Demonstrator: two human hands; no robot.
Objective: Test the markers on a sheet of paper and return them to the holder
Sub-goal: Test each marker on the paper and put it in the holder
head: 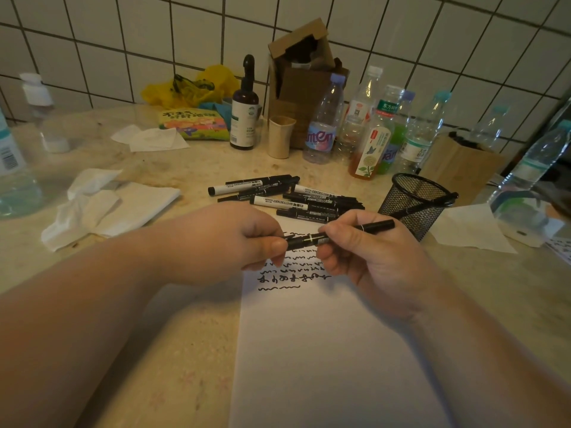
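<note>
A slim black marker [340, 234] with a matte plastic barrel and thin white rings lies almost level between both hands, above the scribbled upper part of a smooth white sheet of paper [324, 350]. The left hand [234, 242] pinches its left end between thumb and curled fingers; the right hand [364, 257] wraps its fingers round the middle, and the right end juts out toward 2 o'clock. Black wavy lines and loops [290, 274] cross the sheet beneath the hands. At 12 o'clock from the hands lies a loose pile of markers [284, 196], some white-barrelled, some black. At 2 o'clock stands a round black wire-mesh holder [414, 205] with one marker leaning inside. The counter [185, 350] is speckled beige stone; crumpled tissues [99, 205] lie at 9 o'clock. Clear plastic bottles [370, 125] and a brown cardboard box [302, 78] stand before a white tiled wall [154, 32] with dark grout.
</note>
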